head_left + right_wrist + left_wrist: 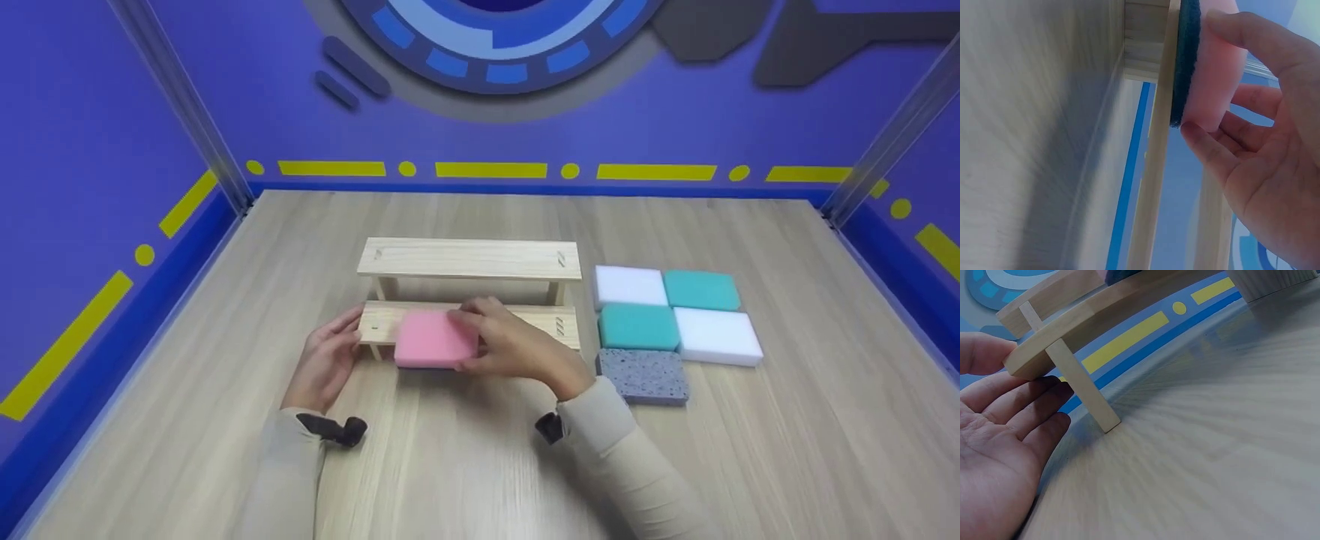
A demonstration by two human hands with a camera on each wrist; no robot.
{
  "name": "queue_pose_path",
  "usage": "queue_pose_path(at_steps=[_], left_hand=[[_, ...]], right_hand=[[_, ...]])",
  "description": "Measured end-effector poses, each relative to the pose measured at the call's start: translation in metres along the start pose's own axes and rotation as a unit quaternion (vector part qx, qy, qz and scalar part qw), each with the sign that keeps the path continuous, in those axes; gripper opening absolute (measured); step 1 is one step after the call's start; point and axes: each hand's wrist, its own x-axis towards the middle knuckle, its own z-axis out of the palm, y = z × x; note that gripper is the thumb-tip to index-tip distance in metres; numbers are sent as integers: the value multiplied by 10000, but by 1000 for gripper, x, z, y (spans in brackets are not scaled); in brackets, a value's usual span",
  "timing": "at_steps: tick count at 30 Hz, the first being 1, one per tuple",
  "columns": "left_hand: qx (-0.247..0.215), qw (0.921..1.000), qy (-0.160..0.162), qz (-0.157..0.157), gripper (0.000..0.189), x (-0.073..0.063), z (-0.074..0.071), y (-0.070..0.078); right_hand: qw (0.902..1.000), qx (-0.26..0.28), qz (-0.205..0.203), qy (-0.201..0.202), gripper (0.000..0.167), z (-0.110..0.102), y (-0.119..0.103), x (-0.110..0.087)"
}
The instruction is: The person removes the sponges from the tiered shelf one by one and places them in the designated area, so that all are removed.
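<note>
A two-tier wooden rack (469, 259) stands on the table, its front step lower than the back one. My left hand (330, 360) holds the left end of the lower step, thumb (985, 354) above and fingers (1027, 402) underneath. With my right hand (517, 341) I grip a pink sponge (435, 337) by its right side. Its dark green scouring layer (1186, 62) faces down against the lower step (1154, 185) in the right wrist view. In the head view the sponge overhangs the step's front edge.
Right of the rack lie two white sponges (628, 286) and two teal sponges (637, 327), with a grey speckled sponge (643, 376) in front. Blue panels (525, 135) wall in the wooden table (450, 465) at the back and sides.
</note>
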Motion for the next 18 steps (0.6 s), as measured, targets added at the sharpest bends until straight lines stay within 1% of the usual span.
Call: queue_pose_path(at_steps=[5, 7, 11, 18], left_hand=[[6, 10000, -2, -2, 57, 0, -1, 0], [15, 10000, -3, 2, 57, 0, -1, 0], [-53, 10000, 38, -62, 57, 0, -1, 0], [-85, 9999, 21, -138, 56, 1, -1, 1]], right_hand=[[10000, -11, 48, -22, 65, -1, 1, -5], [10000, -30, -58, 44, 64, -2, 2, -7], [9999, -46, -131, 56, 64, -4, 4, -10], [9999, 37, -137, -25, 66, -8, 7, -16]])
